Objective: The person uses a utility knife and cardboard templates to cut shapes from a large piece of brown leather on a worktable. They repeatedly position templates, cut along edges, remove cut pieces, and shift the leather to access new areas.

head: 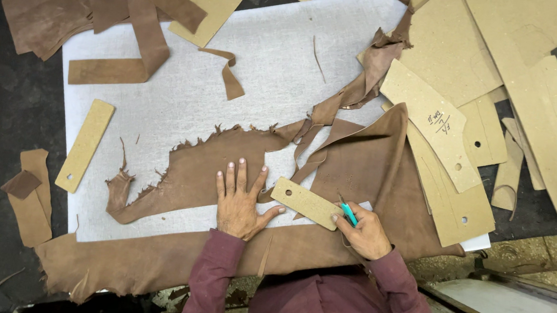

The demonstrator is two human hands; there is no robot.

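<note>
Left hand [240,203] lay flat on the brown leather [357,169]; right hand [366,233] gripped a teal knife [348,212] beside the cardboard template [306,203]; much hide was already cut.

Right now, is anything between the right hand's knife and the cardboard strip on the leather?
Nothing visible. The right hand holds the green knife at the strip; the left hand lies flat on the leather.

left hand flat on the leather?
Yes: the left hand lies palm down with its fingers spread on the brown leather, its thumb against the small cardboard template.
</note>
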